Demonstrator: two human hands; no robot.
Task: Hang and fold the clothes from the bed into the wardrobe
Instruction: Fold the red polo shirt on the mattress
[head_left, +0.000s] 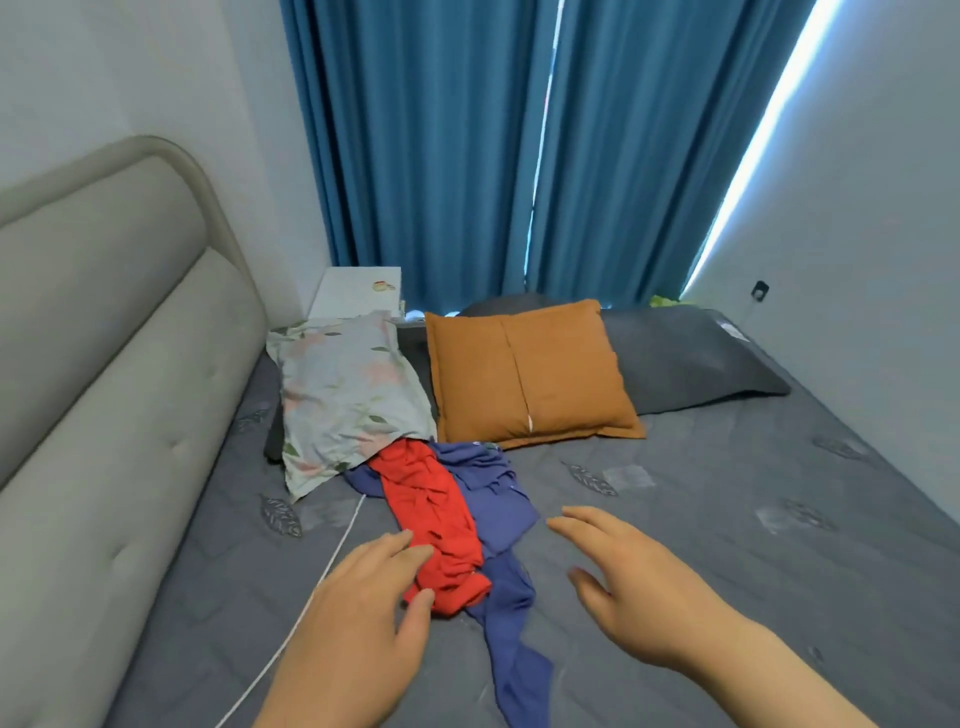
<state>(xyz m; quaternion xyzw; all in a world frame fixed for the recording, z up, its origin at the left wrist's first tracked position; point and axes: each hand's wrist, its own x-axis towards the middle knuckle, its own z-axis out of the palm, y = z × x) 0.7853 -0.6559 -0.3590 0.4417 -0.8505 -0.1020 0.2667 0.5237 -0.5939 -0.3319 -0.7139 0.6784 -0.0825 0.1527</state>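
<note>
Garments on the bed: two. One red garment (436, 525) lies crumpled on top of one blue garment (501, 501), both on the grey bed sheet (727, 545) near mid-frame. The far end of the red one is tucked under a pillow edge. A strip of the blue one trails toward 6 o'clock.

Hands: two, both bare.
- The left hand (358, 608) comes in from 7 o'clock of the pile. Its fingers are nearly straight, the fingertips (415, 553) rest on the near end of the red garment and the thumb lies beside its hem. Nothing is pinched or enclosed.
- The right hand (628, 587) is at 4 o'clock of the pile, spread wide with relaxed fingers, and holds nothing. Its foremost fingertip is just beside the blue garment's edge; contact cannot be confirmed.

Pillows: three.
- One floral pillow (348, 395) at 11 o'clock, overlapping the red garment.
- One orange cushion (530, 374) at 12 o'clock.
- One dark grey pillow (691, 358) at 2 o'clock.

One white cord (322, 587) runs across the sheet beside the left hand. One padded beige headboard (104, 338) stands at 9 o'clock. Two blue curtain panels (467, 145) hang beyond the pillows, with one white bedside surface (358, 291) at their foot.
</note>
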